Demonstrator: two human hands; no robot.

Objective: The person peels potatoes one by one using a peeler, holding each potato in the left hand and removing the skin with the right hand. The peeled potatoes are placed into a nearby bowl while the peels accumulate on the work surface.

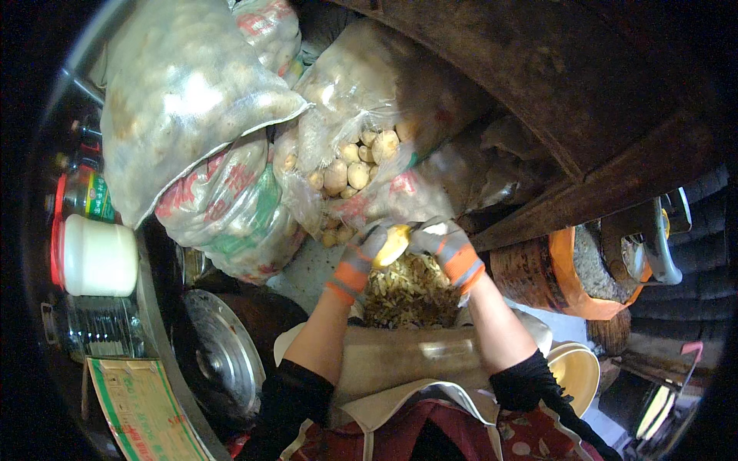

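Observation:
My left hand (364, 246), in a grey glove with an orange cuff, grips a yellow, peeled-looking potato (394, 246). Close against the potato's other side, my right hand (444, 242), gloved alike, is curled round a small white-handled tool (436, 229). The tool's working end is hidden by the fingers and blur. Beneath both hands lies a heap of brown and yellow peelings (412, 294). Just beyond them, unpeeled potatoes (357, 167) show through the mouth of a torn translucent sack (326, 124).
More full sacks (196, 86) are piled at the far left. A metal pot lid (222, 354), a white red-lidded jar (101, 256) and a cardboard box (144, 403) line the left. To the right stand an orange-rimmed container (568, 271), a cream bucket (573, 371) and a dark overhanging wooden structure (548, 75).

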